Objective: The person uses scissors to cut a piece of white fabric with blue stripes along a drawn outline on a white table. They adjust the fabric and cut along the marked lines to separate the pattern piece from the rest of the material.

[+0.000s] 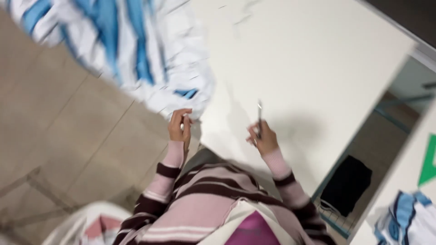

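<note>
The picture is blurred and tilted. My left hand (180,127) has its fingers closed on the edge of a white cloth with blue stripes (131,50) that hangs over the side of a white table (313,68). My right hand (262,138) rests on the table and grips a thin dark tool (259,115), maybe small scissors or a pen, pointing away from me. Both arms wear a sweater with pink and dark brown stripes (213,199).
Beige tiled floor (59,131) lies to the left of the table. A second white surface (408,177) at the right carries another blue and white cloth (404,220) and a green shape (429,163). A dark object (347,183) sits in the gap below.
</note>
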